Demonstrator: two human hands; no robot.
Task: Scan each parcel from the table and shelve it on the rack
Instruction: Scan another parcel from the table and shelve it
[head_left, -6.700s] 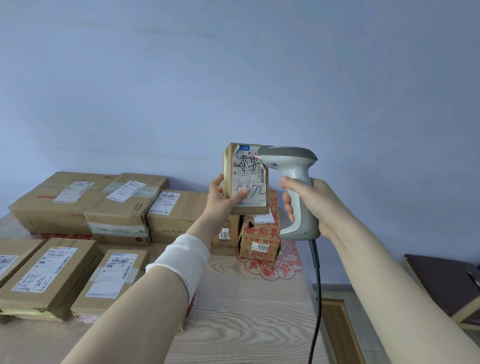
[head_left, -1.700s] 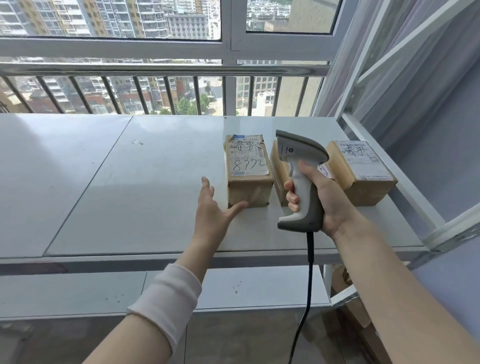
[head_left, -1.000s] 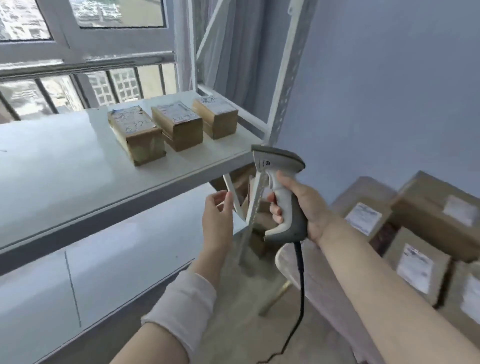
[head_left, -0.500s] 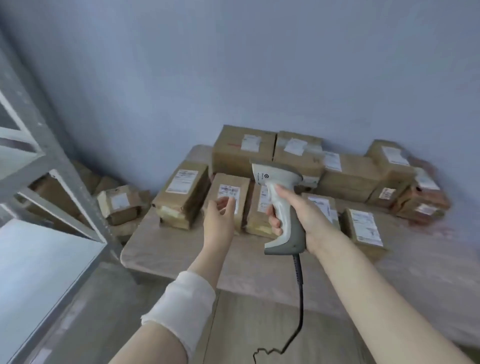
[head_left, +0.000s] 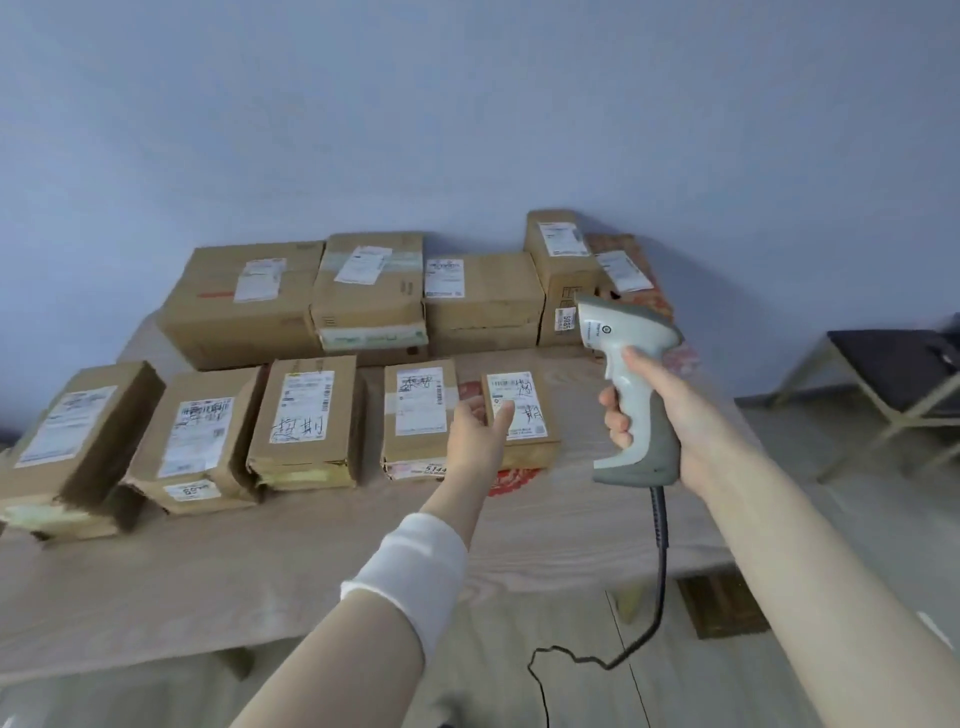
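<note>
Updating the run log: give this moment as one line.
step: pick next | left hand: open, at small parcel | right hand: grips scanner

Brown parcels, grey-white scanner, pale wood-grain table

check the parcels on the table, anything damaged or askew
Yes. The second brown cardboard parcel from the left in the front row has a crumpled, torn right side, and the brown cardboard parcel beside it looks crushed along its lower edge.
</note>
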